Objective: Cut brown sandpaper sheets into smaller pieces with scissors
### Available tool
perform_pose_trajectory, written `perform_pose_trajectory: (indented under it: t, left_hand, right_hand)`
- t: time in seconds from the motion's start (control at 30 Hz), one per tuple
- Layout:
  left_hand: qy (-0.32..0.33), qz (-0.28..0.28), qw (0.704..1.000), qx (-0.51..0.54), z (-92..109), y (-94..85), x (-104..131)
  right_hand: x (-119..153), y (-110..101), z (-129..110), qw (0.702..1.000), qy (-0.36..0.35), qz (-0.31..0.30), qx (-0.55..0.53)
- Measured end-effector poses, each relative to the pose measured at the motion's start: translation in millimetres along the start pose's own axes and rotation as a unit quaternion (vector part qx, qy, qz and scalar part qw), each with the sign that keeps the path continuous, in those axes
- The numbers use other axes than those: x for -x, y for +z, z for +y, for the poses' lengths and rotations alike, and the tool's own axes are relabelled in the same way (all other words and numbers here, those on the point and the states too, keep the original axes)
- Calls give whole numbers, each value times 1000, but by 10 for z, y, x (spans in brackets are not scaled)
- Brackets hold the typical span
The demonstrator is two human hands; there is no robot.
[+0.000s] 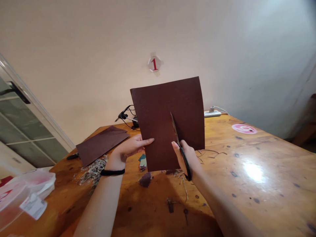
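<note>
A dark brown rectangular sheet (158, 108), with the look of stiff paper or sandpaper, is held up above the table and curls slightly at its right side. My left hand (134, 144) grips its lower left edge, thumb on the near face, other fingers mostly behind. In my right hand (189, 158) are black-handled scissors (174, 126), gripped by the handle near the sheet's bottom edge. Their blade points up across the near face; whether it cuts into the sheet, I cannot tell.
Another brown sheet (102, 144) lies at the left, a black handle (73, 156) sticking out beside it. Shredded scraps (92, 172) and a dark fragment (145, 179) litter the wooden table (237, 204). Behind are a cabled black tool (122, 115) and power strip (212, 114); plastic containers (27, 191) stand front left.
</note>
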State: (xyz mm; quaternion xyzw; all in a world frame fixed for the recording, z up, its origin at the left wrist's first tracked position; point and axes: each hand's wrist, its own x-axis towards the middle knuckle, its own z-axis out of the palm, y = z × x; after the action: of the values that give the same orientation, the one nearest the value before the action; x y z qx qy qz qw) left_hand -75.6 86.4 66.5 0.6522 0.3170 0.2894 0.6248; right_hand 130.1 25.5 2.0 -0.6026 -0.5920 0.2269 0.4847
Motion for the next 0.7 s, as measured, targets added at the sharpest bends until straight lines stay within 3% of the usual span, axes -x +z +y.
perform_pose_trajectory:
  t: [0.7]
  left_hand:
    - [-67, 58, 995, -45, 81, 36, 37]
  right_hand:
    - [3, 107, 45, 992, 0, -6, -130]
